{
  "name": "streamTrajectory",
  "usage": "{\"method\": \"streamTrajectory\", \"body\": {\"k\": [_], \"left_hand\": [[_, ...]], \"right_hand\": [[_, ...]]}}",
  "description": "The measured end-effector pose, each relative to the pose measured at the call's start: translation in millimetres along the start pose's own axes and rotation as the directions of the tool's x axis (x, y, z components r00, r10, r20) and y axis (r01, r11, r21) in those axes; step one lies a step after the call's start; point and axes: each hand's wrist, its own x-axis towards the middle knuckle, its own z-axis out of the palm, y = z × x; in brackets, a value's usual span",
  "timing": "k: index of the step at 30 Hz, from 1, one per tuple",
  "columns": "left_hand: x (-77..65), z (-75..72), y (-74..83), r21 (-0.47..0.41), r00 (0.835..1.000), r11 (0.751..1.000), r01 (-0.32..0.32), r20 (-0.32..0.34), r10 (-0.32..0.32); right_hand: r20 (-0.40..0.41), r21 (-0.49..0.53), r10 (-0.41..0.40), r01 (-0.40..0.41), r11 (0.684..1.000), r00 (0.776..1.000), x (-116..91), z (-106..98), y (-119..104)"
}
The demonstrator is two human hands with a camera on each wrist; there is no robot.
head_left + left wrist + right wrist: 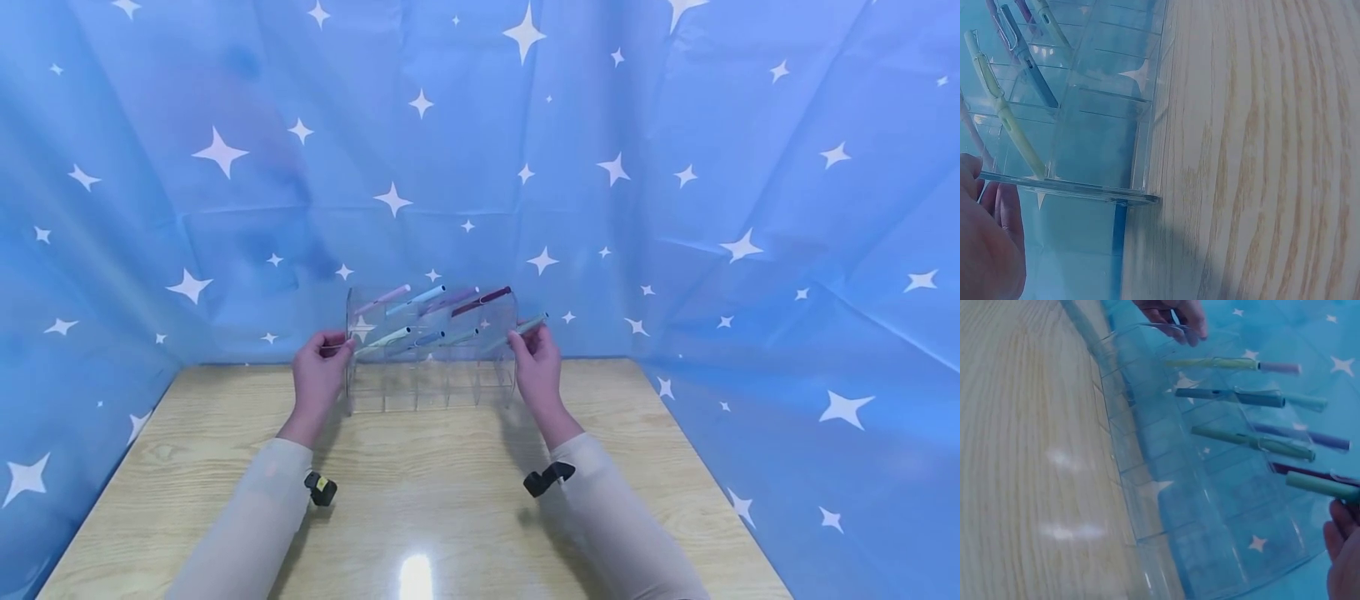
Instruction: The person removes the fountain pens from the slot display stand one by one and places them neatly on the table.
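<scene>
A clear acrylic pen rack [462,396] with stepped compartments stands toward the back of the table. My left hand [318,375] grips its left side panel [1085,189] between thumb and fingers. At the rack's right end, my right hand [540,367] pinches a pale green pen [1319,485], which slants over the front row. Several pens lean in the rack. The upper row has a pink pen [386,297], a light blue one, a purple one and a dark red pen [480,302]. Below are a yellow-green pen [1013,122], a blue pen [1029,59] and a green pen [1250,442].
The light wood table [420,483] stretches from the rack toward me. Blue cloth [465,150] with white stars hangs behind the table and along both sides. Each wrist wears a small black camera, one being the left wrist camera [321,488].
</scene>
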Motion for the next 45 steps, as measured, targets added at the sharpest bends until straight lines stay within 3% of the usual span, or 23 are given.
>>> {"method": "streamTrajectory", "body": {"k": [6,11,19,25,34,45], "left_hand": [[0.4,0.0,1.8,-0.011,1.000,1.000,0.000,0.001,0.000],[0.6,0.8,1.3,-0.017,1.000,1.000,-0.002,-0.003,0.002],[-0.5,0.7,0.9,-0.025,1.000,1.000,-0.006,-0.009,0.005],[0.2,0.1,-0.4,-0.021,1.000,1.000,-0.018,-0.019,0.018],[0.9,-0.9,-2.9,-0.009,1.000,1.000,-0.025,-0.012,0.025],[2.5,-1.7,-4.9,-0.002,1.000,1.000,-0.012,0.017,0.012]], "right_hand": [[0.044,-0.022,-0.003,0.004,1.000,0.999,-8.6,2.1,-4.5],[0.123,0.038,0.048,-0.053,0.998,0.991,-18.6,9.0,-8.3],[0.271,0.057,0.134,-0.155,0.986,0.953,-36.0,17.9,-11.0],[0.310,0.052,0.144,-0.169,0.984,0.940,-44.7,25.6,-11.5],[0.374,0.045,0.221,-0.256,0.966,0.901,-65.4,42.4,-7.0],[0.459,-0.017,0.306,-0.335,0.942,0.834,-96.2,68.2,-7.0]]}}
